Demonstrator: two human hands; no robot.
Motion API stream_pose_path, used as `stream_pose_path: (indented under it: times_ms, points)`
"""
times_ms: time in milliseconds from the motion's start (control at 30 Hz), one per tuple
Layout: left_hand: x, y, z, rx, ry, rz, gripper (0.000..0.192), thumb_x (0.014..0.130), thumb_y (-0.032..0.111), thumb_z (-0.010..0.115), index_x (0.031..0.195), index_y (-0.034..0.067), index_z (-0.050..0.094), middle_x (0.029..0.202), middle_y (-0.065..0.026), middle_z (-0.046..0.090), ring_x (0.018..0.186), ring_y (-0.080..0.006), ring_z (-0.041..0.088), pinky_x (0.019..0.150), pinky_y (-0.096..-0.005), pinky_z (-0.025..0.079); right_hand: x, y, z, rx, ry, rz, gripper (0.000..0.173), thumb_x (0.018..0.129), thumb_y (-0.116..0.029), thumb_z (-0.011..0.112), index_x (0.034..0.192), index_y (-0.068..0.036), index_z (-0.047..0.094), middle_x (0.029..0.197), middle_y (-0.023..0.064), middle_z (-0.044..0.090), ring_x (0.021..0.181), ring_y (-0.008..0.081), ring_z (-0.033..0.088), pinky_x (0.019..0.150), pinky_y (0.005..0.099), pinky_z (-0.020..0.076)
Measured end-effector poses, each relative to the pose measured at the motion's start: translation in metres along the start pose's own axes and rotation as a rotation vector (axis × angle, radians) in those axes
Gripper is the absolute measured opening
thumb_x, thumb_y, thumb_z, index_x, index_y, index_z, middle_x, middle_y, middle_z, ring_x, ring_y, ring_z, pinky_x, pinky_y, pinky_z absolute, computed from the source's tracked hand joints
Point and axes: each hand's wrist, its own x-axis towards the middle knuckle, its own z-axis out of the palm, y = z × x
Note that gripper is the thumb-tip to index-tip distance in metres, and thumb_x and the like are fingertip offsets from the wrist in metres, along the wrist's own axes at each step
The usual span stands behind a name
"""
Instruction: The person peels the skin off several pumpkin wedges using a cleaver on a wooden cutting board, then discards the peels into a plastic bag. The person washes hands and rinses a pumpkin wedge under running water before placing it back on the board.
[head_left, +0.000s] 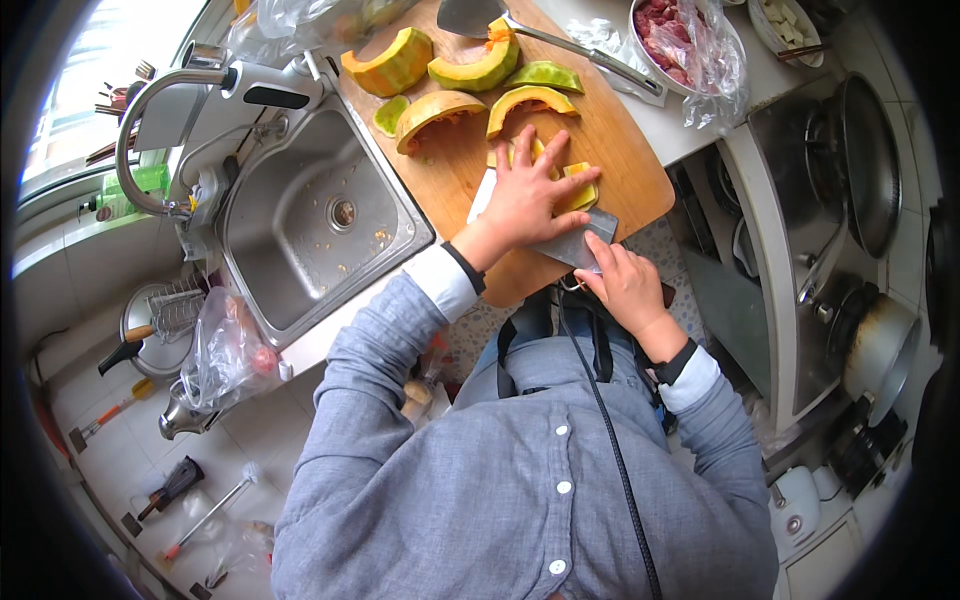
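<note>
On a wooden cutting board lie several pumpkin wedges, among them a curved one just beyond my left hand. That hand rests palm down with fingers spread over cut pumpkin pieces and the flat of a cleaver's blade. My right hand is at the cleaver's near end, thumb and forefinger against the metal; the handle is hidden. A half-round pumpkin piece and a green rind slice lie farther left.
A steel sink with a faucet adjoins the board on the left. A metal spatula crosses the board's far edge. Beyond it stands a bowl of raw meat. At the right are a wok and a pot on the stove.
</note>
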Motion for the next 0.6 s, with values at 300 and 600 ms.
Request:
stream_pose_path:
  times_ms: [300,600]
  points:
    - [-0.029,0.017,0.003,-0.195,0.047,-0.031,0.046,0.086,0.043,0.064,0.126,0.02,0.064,0.141,-0.0161,0.048,0.126,-0.0432,0.043,0.104,-0.0551,0.036,0.006,0.012,0.0,0.0,0.02,-0.014,0.059,0.083,-0.041,0.072,0.131,-0.01,0.054,0.082,0.0059,0.056,0.07,0.0233,0.061,0.062,0.0356,0.0508]
    - [-0.067,0.038,-0.002,-0.265,0.243,-0.227,0.048,0.08,0.034,0.072,0.124,0.019,0.064,0.128,-0.0135,0.048,0.121,-0.0384,0.043,0.106,-0.053,0.035,0.015,0.006,-0.019,0.031,-0.015,-0.148,0.056,0.08,-0.038,0.075,0.129,-0.015,0.058,0.078,0.0047,0.053,0.068,0.0221,0.058,0.062,0.0343,0.0484]
